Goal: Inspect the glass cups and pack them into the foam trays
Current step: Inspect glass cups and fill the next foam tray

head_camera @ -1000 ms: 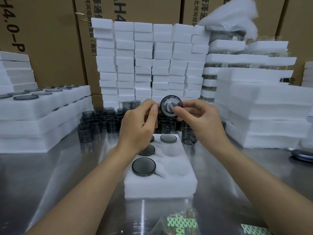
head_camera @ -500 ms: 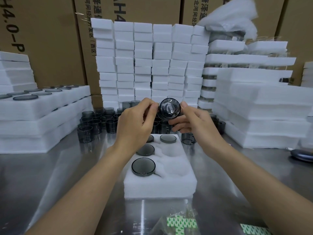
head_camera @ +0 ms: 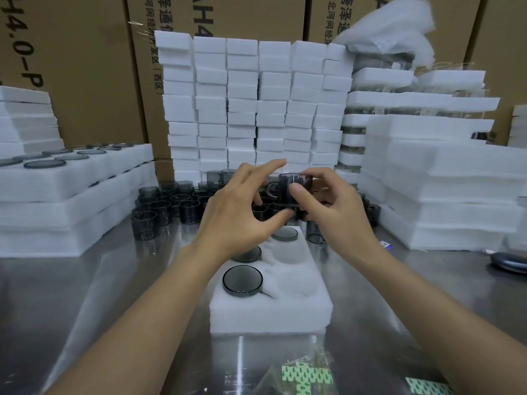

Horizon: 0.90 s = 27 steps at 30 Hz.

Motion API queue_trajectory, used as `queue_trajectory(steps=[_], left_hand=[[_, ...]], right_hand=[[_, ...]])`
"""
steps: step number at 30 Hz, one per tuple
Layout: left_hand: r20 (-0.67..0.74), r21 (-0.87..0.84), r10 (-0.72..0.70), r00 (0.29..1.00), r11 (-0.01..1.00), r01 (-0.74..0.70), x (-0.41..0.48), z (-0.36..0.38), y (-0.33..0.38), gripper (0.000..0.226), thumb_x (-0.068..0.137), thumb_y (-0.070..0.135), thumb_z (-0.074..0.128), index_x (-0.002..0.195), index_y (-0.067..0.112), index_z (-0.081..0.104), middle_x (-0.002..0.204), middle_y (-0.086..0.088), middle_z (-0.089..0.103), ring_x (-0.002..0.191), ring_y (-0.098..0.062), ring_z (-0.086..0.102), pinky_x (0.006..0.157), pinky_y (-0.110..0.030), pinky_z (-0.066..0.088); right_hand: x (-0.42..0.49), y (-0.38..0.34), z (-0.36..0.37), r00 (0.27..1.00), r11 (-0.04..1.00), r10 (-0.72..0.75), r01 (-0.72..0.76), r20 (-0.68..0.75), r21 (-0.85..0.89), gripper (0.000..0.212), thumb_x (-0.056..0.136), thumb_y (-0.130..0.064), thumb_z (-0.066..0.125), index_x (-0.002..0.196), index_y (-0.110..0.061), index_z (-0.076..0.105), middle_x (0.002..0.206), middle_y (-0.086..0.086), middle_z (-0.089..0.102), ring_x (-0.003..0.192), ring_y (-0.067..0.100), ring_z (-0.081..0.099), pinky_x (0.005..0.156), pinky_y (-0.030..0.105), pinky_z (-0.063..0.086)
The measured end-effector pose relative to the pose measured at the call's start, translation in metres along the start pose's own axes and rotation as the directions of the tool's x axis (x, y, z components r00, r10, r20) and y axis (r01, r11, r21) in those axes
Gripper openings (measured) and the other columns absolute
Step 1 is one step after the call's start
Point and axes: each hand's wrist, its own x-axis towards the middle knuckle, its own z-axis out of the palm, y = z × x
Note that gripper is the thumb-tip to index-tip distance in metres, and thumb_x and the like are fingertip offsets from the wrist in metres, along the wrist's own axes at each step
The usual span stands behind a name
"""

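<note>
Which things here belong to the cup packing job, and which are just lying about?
Job in hand:
- smoked glass cup, pinched by the right hand, left hand open beside it
- foam tray with packed cups
- loose cups waiting behind
- filled trays on the left

Lying about:
- green-patterned packets
- dark oval object
- cardboard boxes

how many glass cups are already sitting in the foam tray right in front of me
3 in the foam tray: one cup at near left, one behind it in the left column, partly hidden by the left hand, one at far right. Another may hide behind that hand.
</note>
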Motion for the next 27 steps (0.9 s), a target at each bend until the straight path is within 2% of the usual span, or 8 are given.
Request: queue_trajectory(steps=[2, 5, 8, 11, 14, 18, 22, 27], left_hand=[[0.048, 0.003, 0.004, 0.999, 1.0, -0.004, 0.0, 0.001, 0.0, 0.072, 0.086, 0.065, 0.072, 0.151, 0.057, 0.044, 0.119, 0.025, 0.053, 0.087, -0.005, 0.068, 0.072, -0.035, 0.059], [0.079, -0.156, -0.056, 0.995, 0.985, 0.068, 0.001, 0.001, -0.001, 0.064, 0.085, 0.055, 0.07, 0.146, 0.059, 0.05, 0.126, 0.03, 0.062, 0.094, -0.003, 0.072, 0.088, -0.039, 0.06], [0.135, -0.32, -0.137, 0.981, 0.931, 0.174, 0.003, 0.0, -0.002, 0.065, 0.083, 0.052, 0.075, 0.144, 0.055, 0.054, 0.128, 0.037, 0.065, 0.115, 0.005, 0.067, 0.103, -0.032, 0.054], [0.185, -0.413, -0.155, 0.97, 0.884, 0.22, 0.005, 0.002, -0.003, 0.065, 0.088, 0.043, 0.084, 0.146, 0.048, 0.056, 0.132, 0.025, 0.07, 0.126, 0.002, 0.064, 0.111, -0.035, 0.05], [0.167, -0.403, -0.187, 0.968, 0.883, 0.24, 0.004, 0.002, -0.002, 0.068, 0.086, 0.043, 0.086, 0.145, 0.053, 0.055, 0.134, 0.025, 0.067, 0.126, 0.006, 0.062, 0.105, -0.032, 0.053], [0.109, -0.362, -0.162, 0.981, 0.913, 0.191, 0.003, 0.003, 0.0, 0.065, 0.083, 0.03, 0.088, 0.139, 0.051, 0.061, 0.13, 0.026, 0.061, 0.122, 0.001, 0.061, 0.077, -0.02, 0.054], [0.124, -0.458, -0.208, 0.97, 0.855, 0.242, 0.006, 0.002, 0.001, 0.055, 0.083, 0.02, 0.091, 0.129, 0.041, 0.068, 0.124, 0.027, 0.071, 0.122, 0.003, 0.064, 0.083, -0.021, 0.058], [0.201, -0.531, -0.238, 0.95, 0.789, 0.31, 0.009, -0.003, 0.001, 0.058, 0.081, 0.005, 0.092, 0.128, 0.025, 0.066, 0.123, 0.01, 0.077, 0.12, -0.002, 0.069, 0.088, -0.015, 0.052]], right_hand=[[-0.002, -0.001, 0.001, 0.999, 0.998, -0.043, 0.045, 0.033, -0.052, 0.03, 0.09, -0.054, 0.077, 0.116, -0.042, 0.069, 0.104, -0.011, 0.075, 0.091, 0.015, 0.072, 0.077, 0.027, 0.058], [-0.003, -0.001, 0.0, 0.989, 0.995, -0.067, 0.077, 0.129, -0.07, 0.054, 0.086, -0.053, 0.08, 0.136, -0.041, 0.062, 0.126, -0.014, 0.067, 0.11, 0.014, 0.068, 0.087, 0.035, 0.06], [-0.001, 0.001, -0.005, 0.979, 0.993, -0.073, 0.09, 0.188, -0.081, 0.067, 0.089, -0.034, 0.086, 0.147, -0.037, 0.054, 0.135, -0.01, 0.062, 0.117, 0.017, 0.065, 0.088, 0.041, 0.062], [0.002, 0.004, -0.008, 0.973, 0.982, -0.131, 0.154, 0.192, -0.112, 0.061, 0.094, -0.023, 0.081, 0.148, -0.034, 0.055, 0.133, -0.011, 0.061, 0.119, 0.011, 0.064, 0.091, 0.037, 0.06], [0.004, 0.008, -0.01, 0.966, 0.951, -0.185, 0.222, 0.178, -0.216, 0.058, 0.093, -0.026, 0.081, 0.146, -0.03, 0.057, 0.132, -0.012, 0.06, 0.124, 0.003, 0.06, 0.099, 0.028, 0.055], [0.004, 0.016, -0.008, 0.933, 0.854, -0.305, 0.356, 0.191, -0.38, 0.058, 0.092, -0.033, 0.082, 0.144, -0.026, 0.057, 0.128, -0.013, 0.059, 0.118, -0.001, 0.058, 0.103, 0.024, 0.049], [0.008, 0.019, -0.012, 0.899, 0.829, -0.387, 0.437, 0.205, -0.35, 0.065, 0.093, -0.033, 0.076, 0.152, -0.025, 0.05, 0.133, -0.013, 0.056, 0.12, 0.005, 0.059, 0.098, 0.021, 0.052], [0.01, 0.021, -0.016, 0.9, 0.835, -0.363, 0.429, 0.242, -0.345, 0.059, 0.091, -0.018, 0.075, 0.147, -0.021, 0.055, 0.133, -0.008, 0.06, 0.123, 0.007, 0.059, 0.105, 0.03, 0.051]])
